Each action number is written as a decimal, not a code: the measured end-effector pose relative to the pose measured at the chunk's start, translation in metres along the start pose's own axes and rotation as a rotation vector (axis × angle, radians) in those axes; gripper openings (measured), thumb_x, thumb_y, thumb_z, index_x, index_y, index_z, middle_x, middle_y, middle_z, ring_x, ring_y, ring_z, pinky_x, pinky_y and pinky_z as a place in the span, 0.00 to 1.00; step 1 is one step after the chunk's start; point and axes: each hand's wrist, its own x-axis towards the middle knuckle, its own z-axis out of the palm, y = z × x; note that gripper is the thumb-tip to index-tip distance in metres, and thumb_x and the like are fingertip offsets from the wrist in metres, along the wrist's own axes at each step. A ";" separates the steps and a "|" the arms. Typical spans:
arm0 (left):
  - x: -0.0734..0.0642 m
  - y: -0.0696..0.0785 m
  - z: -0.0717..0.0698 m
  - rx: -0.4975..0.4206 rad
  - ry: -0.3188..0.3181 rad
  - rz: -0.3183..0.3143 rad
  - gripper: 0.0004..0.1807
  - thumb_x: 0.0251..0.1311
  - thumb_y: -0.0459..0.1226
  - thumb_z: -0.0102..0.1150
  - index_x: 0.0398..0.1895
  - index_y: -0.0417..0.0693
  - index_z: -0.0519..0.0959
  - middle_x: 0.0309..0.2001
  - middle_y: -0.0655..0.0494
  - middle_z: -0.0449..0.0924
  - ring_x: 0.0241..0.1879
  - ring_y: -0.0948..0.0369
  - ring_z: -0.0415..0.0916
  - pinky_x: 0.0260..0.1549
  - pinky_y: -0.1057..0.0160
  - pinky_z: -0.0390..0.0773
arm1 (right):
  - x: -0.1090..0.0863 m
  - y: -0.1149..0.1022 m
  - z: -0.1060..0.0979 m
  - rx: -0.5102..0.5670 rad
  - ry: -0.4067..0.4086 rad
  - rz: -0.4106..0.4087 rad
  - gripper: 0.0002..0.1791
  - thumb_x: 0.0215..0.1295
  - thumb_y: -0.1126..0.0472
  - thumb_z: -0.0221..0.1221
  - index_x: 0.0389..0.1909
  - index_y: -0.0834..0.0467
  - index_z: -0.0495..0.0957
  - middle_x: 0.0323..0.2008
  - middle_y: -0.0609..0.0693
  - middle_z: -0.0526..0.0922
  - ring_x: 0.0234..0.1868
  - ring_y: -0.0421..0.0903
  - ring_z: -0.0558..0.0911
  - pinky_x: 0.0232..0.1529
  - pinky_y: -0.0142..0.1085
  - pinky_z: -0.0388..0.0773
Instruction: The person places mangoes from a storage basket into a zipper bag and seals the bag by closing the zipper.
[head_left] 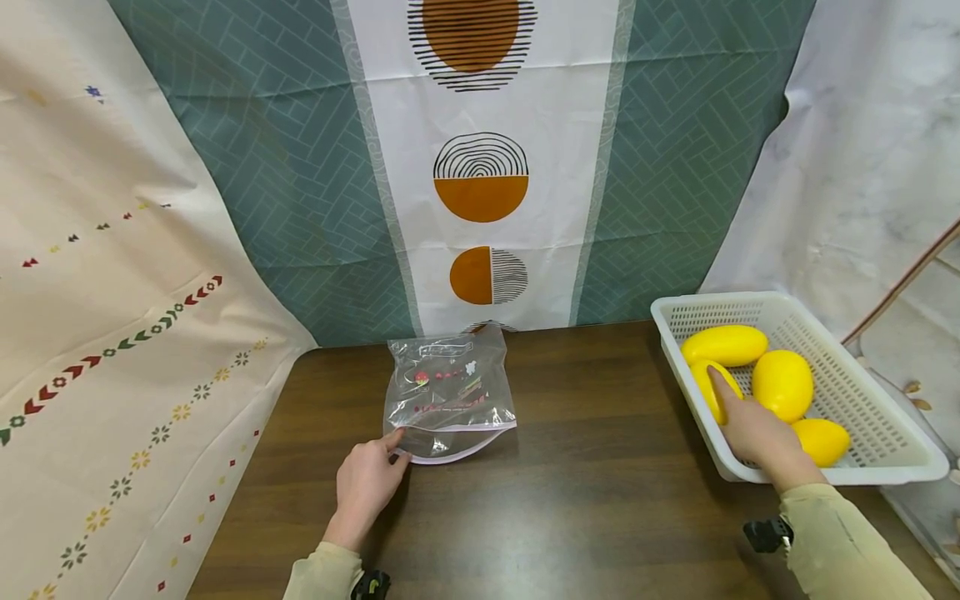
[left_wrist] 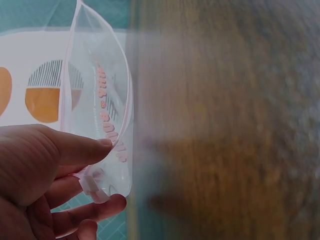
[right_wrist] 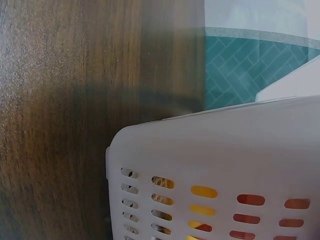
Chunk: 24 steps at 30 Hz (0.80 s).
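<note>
A clear zip bag (head_left: 450,392) with red and white print lies on the table, its pink-edged mouth parted toward me. My left hand (head_left: 369,477) pinches the left corner of that mouth; in the left wrist view the thumb (left_wrist: 85,149) presses on the rim near a white slider (left_wrist: 92,186). Inside a white slotted basket (head_left: 892,400) on the right, my right hand (head_left: 757,429) holds a yellow lemon (head_left: 703,379) at the left wall, index finger laid over it. The thumb is hidden in the head view. In the right wrist view, the basket wall (right_wrist: 210,145) mostly covers the hand.
Several other lemons, among them a long one (head_left: 724,344), a round one (head_left: 783,385) and one near the front (head_left: 822,442), lie in the basket. The brown wooden table (head_left: 570,500) meets a patterned cloth backdrop (head_left: 300,208) behind; cloths also hang at both sides.
</note>
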 end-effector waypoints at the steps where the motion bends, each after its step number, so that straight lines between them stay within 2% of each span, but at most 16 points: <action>1: 0.000 0.000 0.000 0.000 0.001 0.002 0.24 0.58 0.37 0.77 0.60 0.48 0.89 0.46 0.40 0.90 0.19 0.59 0.67 0.17 0.55 0.68 | 0.000 0.000 0.000 -0.002 0.005 0.000 0.47 0.80 0.59 0.52 0.86 0.62 0.31 0.57 0.80 0.77 0.43 0.65 0.83 0.43 0.64 0.80; 7: 0.000 -0.001 0.001 0.005 0.003 0.004 0.24 0.58 0.37 0.77 0.60 0.49 0.89 0.46 0.41 0.91 0.20 0.58 0.70 0.18 0.54 0.70 | 0.000 0.003 0.000 0.011 0.028 0.008 0.51 0.80 0.51 0.54 0.86 0.56 0.28 0.61 0.83 0.72 0.52 0.74 0.81 0.46 0.69 0.77; 11: 0.000 -0.001 0.001 0.005 0.006 0.003 0.24 0.58 0.37 0.77 0.60 0.49 0.89 0.46 0.41 0.90 0.21 0.58 0.73 0.18 0.54 0.70 | 0.000 0.004 -0.001 0.027 0.047 0.022 0.55 0.79 0.45 0.56 0.87 0.52 0.27 0.62 0.84 0.71 0.54 0.75 0.80 0.47 0.70 0.76; 14: 0.000 -0.001 0.001 0.004 0.003 0.001 0.24 0.58 0.37 0.77 0.60 0.49 0.89 0.47 0.40 0.90 0.20 0.58 0.72 0.18 0.54 0.69 | -0.002 0.001 -0.003 0.048 0.057 0.033 0.56 0.78 0.43 0.58 0.87 0.53 0.26 0.64 0.85 0.69 0.55 0.75 0.78 0.49 0.71 0.75; 19: 0.000 -0.001 0.001 0.002 -0.001 -0.002 0.24 0.59 0.37 0.77 0.60 0.48 0.89 0.48 0.40 0.90 0.20 0.58 0.70 0.17 0.55 0.68 | -0.005 -0.005 -0.007 0.079 0.089 0.035 0.57 0.79 0.44 0.57 0.86 0.55 0.24 0.66 0.88 0.62 0.61 0.81 0.73 0.54 0.75 0.71; 24: 0.000 -0.001 0.001 0.001 0.000 -0.006 0.24 0.59 0.37 0.77 0.60 0.48 0.89 0.48 0.40 0.90 0.20 0.58 0.69 0.17 0.55 0.67 | -0.008 -0.010 -0.012 0.096 0.133 0.025 0.57 0.79 0.47 0.58 0.85 0.55 0.23 0.66 0.90 0.59 0.62 0.84 0.70 0.55 0.76 0.69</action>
